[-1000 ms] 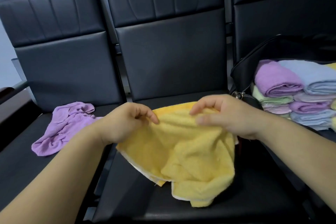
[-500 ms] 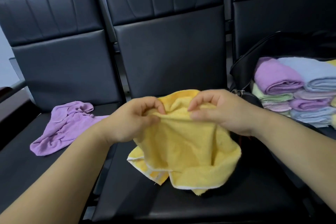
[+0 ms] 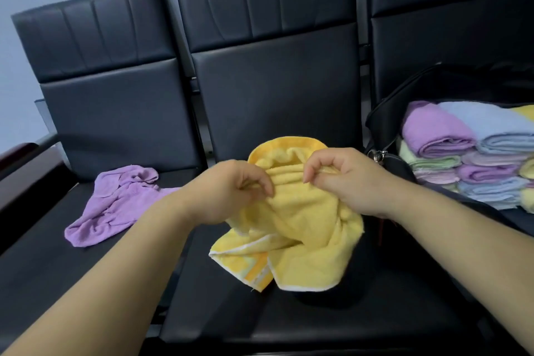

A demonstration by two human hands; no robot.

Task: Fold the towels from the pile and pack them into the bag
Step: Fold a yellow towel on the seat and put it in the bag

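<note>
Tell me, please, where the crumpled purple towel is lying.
In the head view, the crumpled purple towel lies on the left chair seat, just left of the left hand.

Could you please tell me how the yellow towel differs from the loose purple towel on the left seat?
The yellow towel is pinched at its top by the left hand and right hand; the purple towel lies untouched. The yellow towel hangs over the middle seat; the purple towel rests on the left seat. The yellow towel has a white edge; the purple towel looks plain. Both are crumpled, not folded.
</note>
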